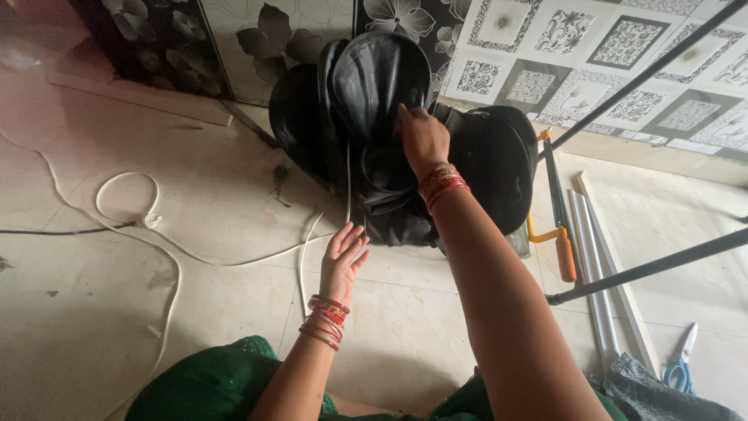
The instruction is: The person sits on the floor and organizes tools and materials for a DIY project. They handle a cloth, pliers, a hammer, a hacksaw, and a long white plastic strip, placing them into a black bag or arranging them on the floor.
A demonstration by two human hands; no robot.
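A black backpack (483,168) stands on the tiled floor against the patterned wall, its top flap (378,78) lifted open. My right hand (422,136) reaches into the open top, fingers curled on the bag's inner edge; whether it grips anything inside is hidden. Just in front of the bag's base, my left hand (343,257) hovers over the floor with fingers spread and holds nothing. Red and gold bangles sit on both wrists.
A white cable (125,206) loops over the floor at left. A hacksaw with an orange handle (562,249) and white strips (604,281) lie at right, crossed by black stand legs (647,269). Scissors (680,366) lie at the lower right. Green cloth covers my lap.
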